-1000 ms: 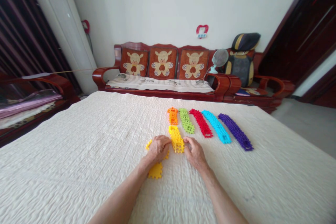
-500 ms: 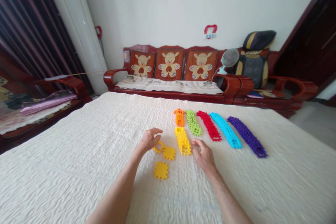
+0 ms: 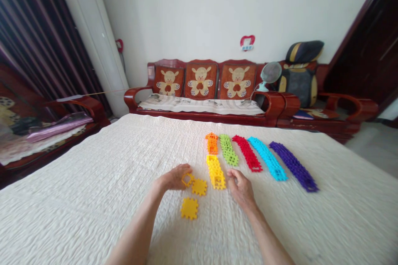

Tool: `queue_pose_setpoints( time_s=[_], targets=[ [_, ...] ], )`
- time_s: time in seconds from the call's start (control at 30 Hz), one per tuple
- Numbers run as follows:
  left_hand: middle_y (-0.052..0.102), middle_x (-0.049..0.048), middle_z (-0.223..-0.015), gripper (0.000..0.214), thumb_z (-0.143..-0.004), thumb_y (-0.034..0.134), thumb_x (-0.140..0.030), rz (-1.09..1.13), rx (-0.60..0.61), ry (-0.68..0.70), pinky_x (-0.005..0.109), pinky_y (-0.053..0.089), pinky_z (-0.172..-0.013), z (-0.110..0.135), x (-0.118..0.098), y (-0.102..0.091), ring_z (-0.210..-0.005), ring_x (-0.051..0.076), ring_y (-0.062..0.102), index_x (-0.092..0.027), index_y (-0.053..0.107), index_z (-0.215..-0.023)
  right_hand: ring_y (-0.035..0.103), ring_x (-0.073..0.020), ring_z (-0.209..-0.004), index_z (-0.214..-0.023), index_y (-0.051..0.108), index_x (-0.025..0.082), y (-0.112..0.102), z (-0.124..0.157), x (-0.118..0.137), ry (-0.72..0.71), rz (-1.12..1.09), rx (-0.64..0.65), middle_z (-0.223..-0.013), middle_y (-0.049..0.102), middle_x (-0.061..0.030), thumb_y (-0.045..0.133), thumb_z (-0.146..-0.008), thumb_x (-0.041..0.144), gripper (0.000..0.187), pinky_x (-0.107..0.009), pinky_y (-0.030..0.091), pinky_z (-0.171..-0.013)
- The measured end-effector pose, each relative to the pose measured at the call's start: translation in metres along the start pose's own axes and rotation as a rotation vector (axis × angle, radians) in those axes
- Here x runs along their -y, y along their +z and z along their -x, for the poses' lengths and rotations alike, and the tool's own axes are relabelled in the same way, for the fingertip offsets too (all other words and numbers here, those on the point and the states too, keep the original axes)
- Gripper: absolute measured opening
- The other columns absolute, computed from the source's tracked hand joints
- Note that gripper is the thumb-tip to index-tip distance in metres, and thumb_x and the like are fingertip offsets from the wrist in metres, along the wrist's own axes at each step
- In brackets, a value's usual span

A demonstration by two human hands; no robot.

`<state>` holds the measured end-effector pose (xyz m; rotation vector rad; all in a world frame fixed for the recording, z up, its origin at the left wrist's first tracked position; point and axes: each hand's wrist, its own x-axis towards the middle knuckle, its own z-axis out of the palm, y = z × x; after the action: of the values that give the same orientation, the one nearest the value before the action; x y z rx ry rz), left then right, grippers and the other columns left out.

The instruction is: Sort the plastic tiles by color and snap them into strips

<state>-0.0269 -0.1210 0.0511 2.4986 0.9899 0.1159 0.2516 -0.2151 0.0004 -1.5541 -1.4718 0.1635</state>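
Note:
My left hand point(image 3: 177, 177) is lowered at a yellow open-centred interlocking piece point(image 3: 187, 180), its fingers curled round the left side of it. Beside that piece lies a solid yellow square tile with notched edges point(image 3: 199, 187), and a second yellow tile point(image 3: 189, 208) lies closer to me. My right hand point(image 3: 241, 186) rests just right of a row of overlapping yellow pieces point(image 3: 215, 172); its fingers are loosely curled with nothing visible in them. I cannot tell whether it touches the row.
Beyond the yellow row is a short orange row point(image 3: 212, 144). To the right run green point(image 3: 229, 150), red point(image 3: 247, 153), light blue point(image 3: 267, 158) and purple point(image 3: 294, 166) rows. A white quilted cover point(image 3: 93, 198) lies under everything. A wooden sofa point(image 3: 199, 118) stands behind.
My left hand has come down onto the open-centred yellow piece, its fingers closing round the side. My right hand stays beside the yellow row. The view has tilted slightly up.

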Motion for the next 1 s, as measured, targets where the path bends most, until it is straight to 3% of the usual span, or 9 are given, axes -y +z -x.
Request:
queue_pose_setpoints(
  time_s=[0.13,0.27,0.37,0.53,0.7,0.87,1.0],
  targets=[
    [0.06,0.0068,-0.125,0.044,-0.063,0.068,-0.02,-0.036,-0.036,-0.023,0.036,0.042,-0.104,-0.001,-0.01,-0.001,-0.121,0.027,0.053,-0.021,0.064,-0.107,0.068,-0.0205,-0.086,-0.096,0.064,0.018,0.0,0.0,0.002,0.012,0.001,0.003,-0.092,0.072,-0.0081,0.042,-0.074,0.025,0.032,-0.033,0.053,-0.082],
    [0.06,0.0086,-0.123,0.05,-0.065,0.069,-0.023,0.015,-0.093,-0.114,0.034,0.047,-0.097,0.0,-0.013,-0.005,-0.111,0.023,0.059,-0.018,0.058,-0.114,0.068,-0.0202,-0.088,-0.096,0.064,0.019,0.0,-0.001,0.002,0.023,0.005,0.005,-0.093,0.072,-0.0078,0.043,-0.073,0.024,0.032,-0.032,0.053,-0.083],
    [0.061,0.0092,-0.121,0.05,-0.07,0.066,-0.026,0.034,-0.207,-0.123,0.036,0.046,-0.097,-0.003,-0.018,-0.004,-0.11,0.023,0.059,-0.018,0.056,-0.118,0.068,-0.0202,-0.087,-0.095,0.065,0.02,0.0,-0.001,0.003,0.016,-0.004,0.002,-0.092,0.072,-0.0072,0.043,-0.073,0.024,0.031,-0.033,0.053,-0.082],
    [0.064,0.0098,-0.113,0.05,-0.072,0.068,-0.033,0.04,-0.318,0.078,0.038,0.049,-0.093,-0.016,-0.046,0.019,-0.105,0.024,0.061,-0.018,0.055,-0.118,0.068,-0.0206,-0.085,-0.094,0.065,0.021,-0.001,-0.002,0.006,0.006,-0.028,-0.002,-0.09,0.072,-0.0066,0.044,-0.075,0.024,0.029,-0.034,0.054,-0.081],
    [0.055,0.0143,-0.126,0.053,-0.066,0.074,-0.031,-0.022,-0.401,0.292,0.045,0.044,-0.102,-0.026,-0.069,0.05,-0.122,0.029,0.05,-0.017,0.055,-0.114,0.068,-0.02,-0.084,-0.093,0.065,0.021,-0.001,-0.002,0.01,0.009,-0.04,-0.002,-0.09,0.072,-0.0063,0.043,-0.074,0.021,0.03,-0.034,0.053,-0.082],
    [0.05,0.0156,-0.132,0.056,-0.066,0.075,-0.031,-0.051,-0.438,0.326,0.049,0.037,-0.109,-0.032,-0.072,0.065,-0.131,0.031,0.04,-0.017,0.053,-0.117,0.067,-0.0202,-0.086,-0.093,0.066,0.02,-0.001,-0.002,0.011,0.027,-0.052,0.006,-0.091,0.072,-0.0068,0.042,-0.073,0.02,0.031,-0.034,0.053,-0.083],
    [0.048,0.0167,-0.135,0.067,-0.071,0.073,-0.036,-0.019,-0.486,0.341,0.05,0.038,-0.108,-0.033,-0.067,0.064,-0.133,0.03,0.039,-0.017,0.046,-0.129,0.067,-0.0206,-0.087,-0.095,0.066,0.019,-0.002,-0.002,0.013,0.04,-0.067,0.012,-0.091,0.072,-0.0075,0.043,-0.075,0.022,0.03,-0.034,0.052,-0.083]
  ],
)
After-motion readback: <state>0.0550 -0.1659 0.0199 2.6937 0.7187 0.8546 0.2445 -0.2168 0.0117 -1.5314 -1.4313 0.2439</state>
